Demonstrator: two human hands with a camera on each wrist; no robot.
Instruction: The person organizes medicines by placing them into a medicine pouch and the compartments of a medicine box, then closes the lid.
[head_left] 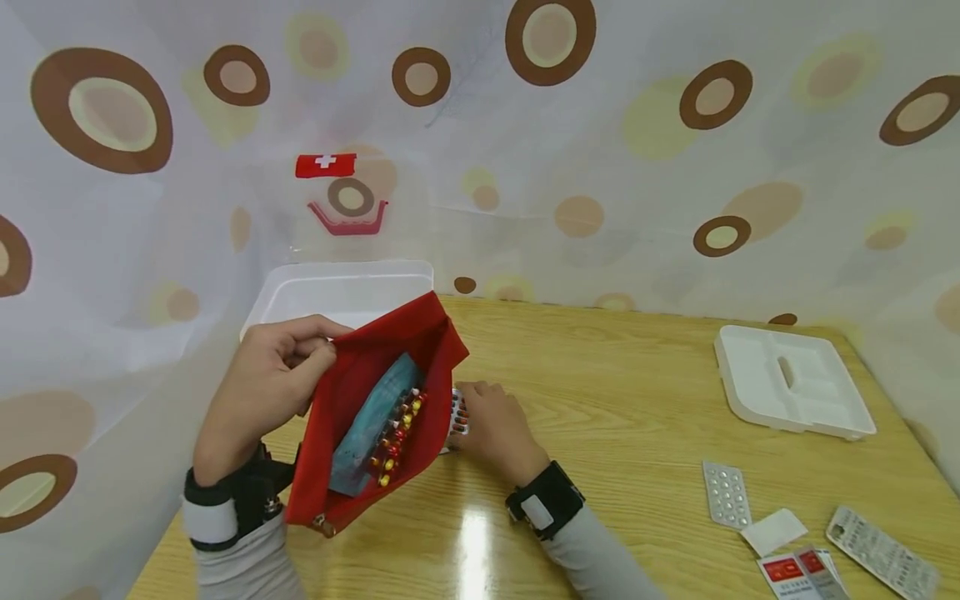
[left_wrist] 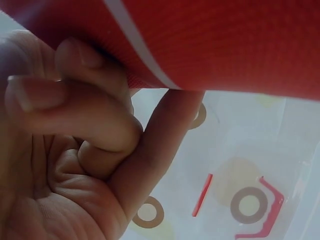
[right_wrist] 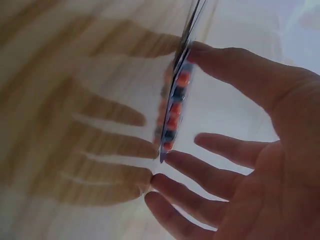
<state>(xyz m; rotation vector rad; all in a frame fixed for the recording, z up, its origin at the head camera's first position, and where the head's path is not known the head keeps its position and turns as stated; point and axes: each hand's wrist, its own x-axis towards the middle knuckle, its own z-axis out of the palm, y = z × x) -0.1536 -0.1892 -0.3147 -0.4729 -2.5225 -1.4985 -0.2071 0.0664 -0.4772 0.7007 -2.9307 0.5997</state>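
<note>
My left hand (head_left: 258, 387) holds a red zippered pouch (head_left: 442, 346) by its upper left edge, thumb and fingers at the rim. The pouch gapes toward me. Inside lie a pale blue packet (head_left: 375, 425) and a strip of red and yellow capsules (head_left: 400, 437). My right hand (head_left: 498, 433) is low at the table, just right of the pouch. Its thumb and a fingertip pinch a blister pack of red and dark capsules (right_wrist: 176, 107) at opposite ends. The pouch hides part of that pack in the head view.
Behind the pouch is a white box (head_left: 360, 292) with a clear raised lid (head_left: 405, 200) bearing a red cross. A white divided tray (head_left: 795, 379) sits far right. Nearer are a silver blister pack (head_left: 726, 493), a white card (head_left: 775, 532), red-marked packets (head_left: 795, 575) and a foil strip (head_left: 881, 550).
</note>
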